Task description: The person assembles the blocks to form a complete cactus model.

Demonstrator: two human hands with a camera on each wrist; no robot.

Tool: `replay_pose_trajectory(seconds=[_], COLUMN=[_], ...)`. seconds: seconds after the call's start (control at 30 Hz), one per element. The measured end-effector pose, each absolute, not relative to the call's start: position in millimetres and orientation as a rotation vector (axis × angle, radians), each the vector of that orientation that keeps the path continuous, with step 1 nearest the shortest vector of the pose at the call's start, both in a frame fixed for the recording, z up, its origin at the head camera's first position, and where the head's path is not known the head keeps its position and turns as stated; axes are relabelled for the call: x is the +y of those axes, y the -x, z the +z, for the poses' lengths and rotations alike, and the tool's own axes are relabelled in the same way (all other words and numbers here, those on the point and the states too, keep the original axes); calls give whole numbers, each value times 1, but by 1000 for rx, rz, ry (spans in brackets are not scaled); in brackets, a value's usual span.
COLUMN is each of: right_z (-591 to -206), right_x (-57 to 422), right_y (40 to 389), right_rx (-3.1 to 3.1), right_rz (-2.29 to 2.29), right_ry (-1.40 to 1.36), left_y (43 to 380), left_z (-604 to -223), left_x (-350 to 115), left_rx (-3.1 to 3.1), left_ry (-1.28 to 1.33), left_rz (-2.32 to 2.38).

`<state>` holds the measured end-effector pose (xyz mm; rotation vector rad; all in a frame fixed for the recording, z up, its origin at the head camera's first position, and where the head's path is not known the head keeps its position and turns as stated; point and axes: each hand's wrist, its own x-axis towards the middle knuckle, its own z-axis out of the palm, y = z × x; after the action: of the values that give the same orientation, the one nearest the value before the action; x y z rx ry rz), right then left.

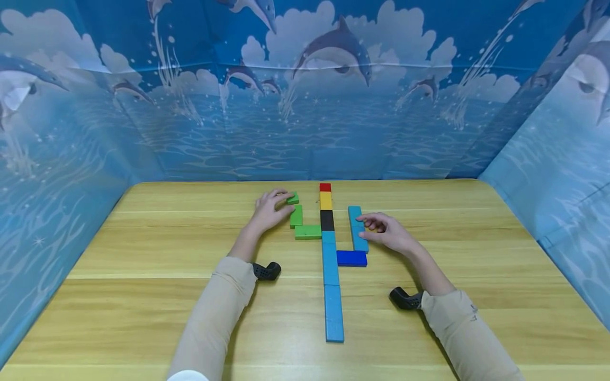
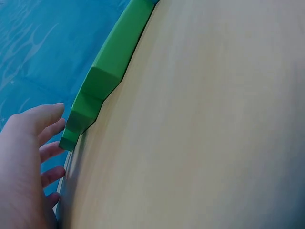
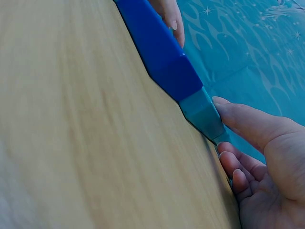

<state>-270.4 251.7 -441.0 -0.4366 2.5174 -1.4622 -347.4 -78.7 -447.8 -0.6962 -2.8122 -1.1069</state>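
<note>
My left hand (image 1: 270,211) reaches to the small green block (image 1: 293,198), a fingertip right at it. The thumb lies beside the upright green block (image 1: 296,216); a third green block (image 1: 308,232) runs sideways to the centre column. In the left wrist view the fingers are spread beside the green row. My right hand (image 1: 388,233) touches two light-blue blocks set end to end: a fingertip at the upper one (image 1: 355,216), the thumb at the lower one (image 1: 359,241). Its other fingers are loosely bent. A dark-blue block (image 1: 351,258) joins below.
A straight column runs down the middle: a red block (image 1: 325,187), a yellow block (image 1: 326,200), a black block (image 1: 326,220) and several light-blue blocks (image 1: 331,264). All lie flat on the wooden table (image 1: 143,307). A dolphin-print cloth (image 1: 310,148) stands behind and at the sides.
</note>
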Motion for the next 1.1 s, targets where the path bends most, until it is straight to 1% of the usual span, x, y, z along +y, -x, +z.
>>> replay_pose_trajectory(seconds=[0.63,1.1], right_z=[-439,-439], right_x=[251,251], right_y=[268,269], right_rx=[2519,2516], right_rz=[-1446,-1444], right_ry=[451,446], left_y=[346,347], left_z=[-452,-452], left_x=[-76,-76], left_rx=[-2777,-2772], left_ry=[757,753], left_rz=[-1102,-1110])
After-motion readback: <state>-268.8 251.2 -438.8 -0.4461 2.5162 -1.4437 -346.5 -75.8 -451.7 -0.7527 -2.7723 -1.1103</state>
